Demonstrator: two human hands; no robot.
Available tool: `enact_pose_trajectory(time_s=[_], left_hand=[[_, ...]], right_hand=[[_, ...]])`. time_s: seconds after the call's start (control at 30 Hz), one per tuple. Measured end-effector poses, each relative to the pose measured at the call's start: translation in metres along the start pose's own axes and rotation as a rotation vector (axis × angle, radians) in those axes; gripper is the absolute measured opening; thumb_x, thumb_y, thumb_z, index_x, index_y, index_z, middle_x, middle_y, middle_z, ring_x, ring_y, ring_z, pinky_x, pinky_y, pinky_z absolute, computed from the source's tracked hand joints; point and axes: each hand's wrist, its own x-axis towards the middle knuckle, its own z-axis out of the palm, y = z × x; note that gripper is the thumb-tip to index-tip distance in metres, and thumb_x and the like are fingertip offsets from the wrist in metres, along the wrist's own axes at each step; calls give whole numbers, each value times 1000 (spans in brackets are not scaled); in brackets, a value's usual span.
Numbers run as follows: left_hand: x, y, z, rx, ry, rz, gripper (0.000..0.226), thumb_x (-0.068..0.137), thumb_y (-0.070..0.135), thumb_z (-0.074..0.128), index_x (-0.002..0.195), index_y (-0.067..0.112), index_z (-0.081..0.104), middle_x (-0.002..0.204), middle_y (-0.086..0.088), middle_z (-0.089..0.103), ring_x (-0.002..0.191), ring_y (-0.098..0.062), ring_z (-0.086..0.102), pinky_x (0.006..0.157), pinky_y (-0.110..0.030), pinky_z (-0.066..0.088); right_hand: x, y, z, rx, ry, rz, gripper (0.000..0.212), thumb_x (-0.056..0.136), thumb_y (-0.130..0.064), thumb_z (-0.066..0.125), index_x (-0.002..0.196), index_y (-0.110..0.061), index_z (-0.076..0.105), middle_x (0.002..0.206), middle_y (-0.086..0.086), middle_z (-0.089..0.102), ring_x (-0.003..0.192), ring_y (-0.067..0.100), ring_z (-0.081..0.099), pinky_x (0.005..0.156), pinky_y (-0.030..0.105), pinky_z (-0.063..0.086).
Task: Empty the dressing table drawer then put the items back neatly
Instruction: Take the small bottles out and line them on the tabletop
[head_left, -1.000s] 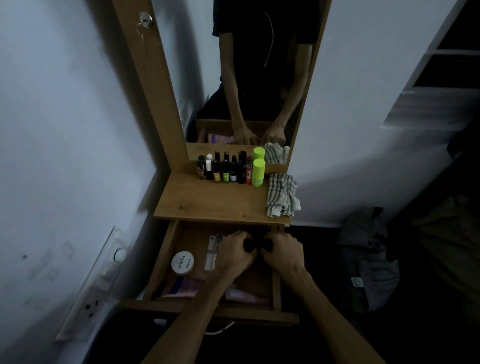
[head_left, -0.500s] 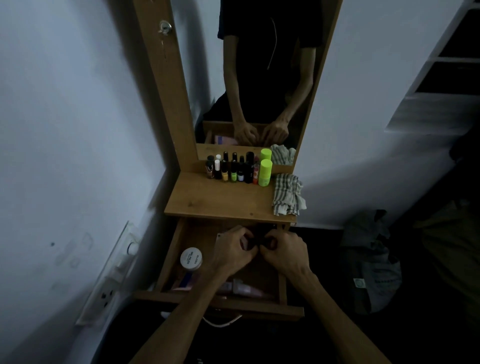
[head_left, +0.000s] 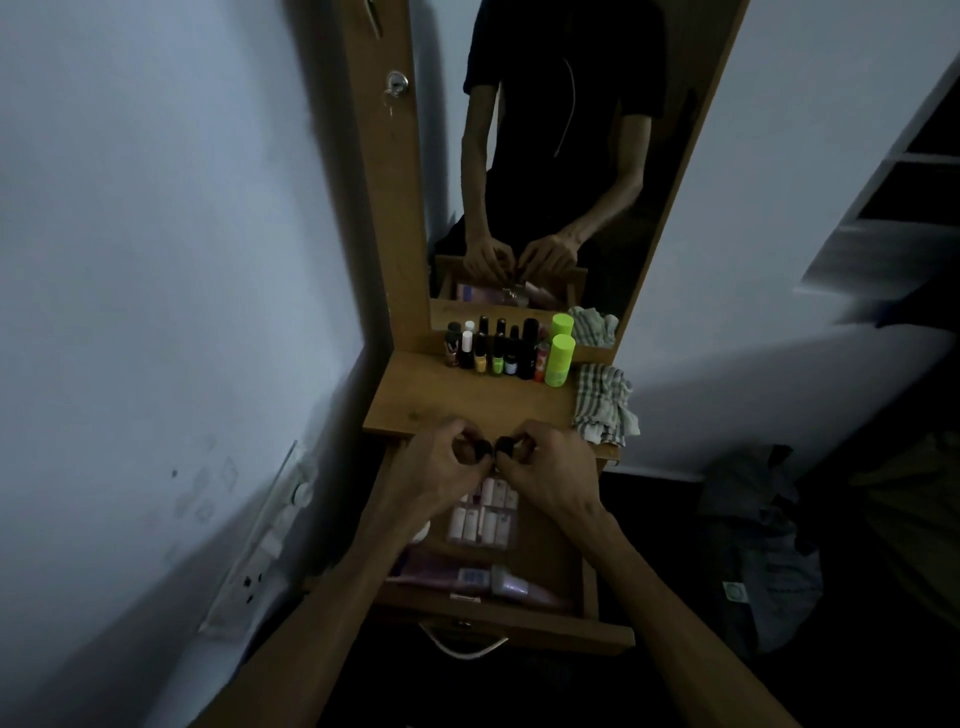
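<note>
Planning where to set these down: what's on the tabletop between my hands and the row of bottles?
Head view: bare wood tabletop lies between the hands (left, right) and the bottles; the cloth sits off to the right.

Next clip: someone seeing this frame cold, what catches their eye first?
Probably the two hands meeting at centre, over the open drawer: the left hand and right hand each pinch a small dark item, almost touching. Next, the bright green bottle at the right end of a row of small bottles at the back of the tabletop, against the mirror, with a checked cloth beside it.
</note>
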Motion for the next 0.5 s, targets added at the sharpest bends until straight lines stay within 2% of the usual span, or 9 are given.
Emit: enact_pose_trajectory(time_s=[0.13, 0.3, 0.5], left_hand=[[15, -4, -18, 29, 65, 46, 26, 79, 38, 79, 99, 28, 65, 92, 16, 65, 79, -1, 62, 70, -29, 58], [35, -16, -35, 38, 107, 40, 26, 79, 35, 81, 97, 31, 62, 92, 15, 64, 80, -4, 61, 71, -30, 59], [62, -25, -56, 104, 176, 91, 25, 79, 34, 81, 97, 24, 67, 91, 13, 67, 73, -1, 60, 63, -18, 52]], right_hand=[[23, -18, 7, 4, 10, -10, 27, 78, -50, 67, 85, -25, 68, 74, -7, 68, 64, 13, 63, 57, 34, 56], [49, -35, 17, -5, -20, -22, 27, 82, -48, 69, 94, -23, 70, 78, -8, 70, 67, 11, 64, 60, 29, 55], [82, -48, 28, 5, -13, -37, 31, 83, -47, 71, 100, -21, 73, 80, -5, 72, 70, 12, 67, 62, 26, 51]])
